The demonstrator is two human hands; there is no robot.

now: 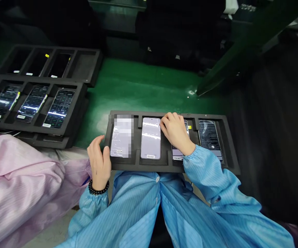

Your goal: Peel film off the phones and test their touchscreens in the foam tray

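A dark foam tray point(164, 166) lies across my lap with phones in its compartments. My left hand point(98, 156) is at the tray's left end, thumb apart from the fingers, holding nothing. Beside it is a phone with a pale, partly blurred screen point(120, 137). A second phone point(150, 137) has a lit whitish screen and a small label at its bottom. My right hand point(174, 131) has curled fingers at that phone's upper right edge; what they grip, if anything, is hidden. Under this hand lies a third phone point(177, 154), largely covered. A fourth phone point(209, 136) shows lines of text.
On the left, foam trays point(88, 74) hold several more phones, some with yellow tags. Beside me sits a person in a pink sleeve point(30, 175). A green surface point(138, 84) extends behind my tray, with a green post point(231, 62) at the right.
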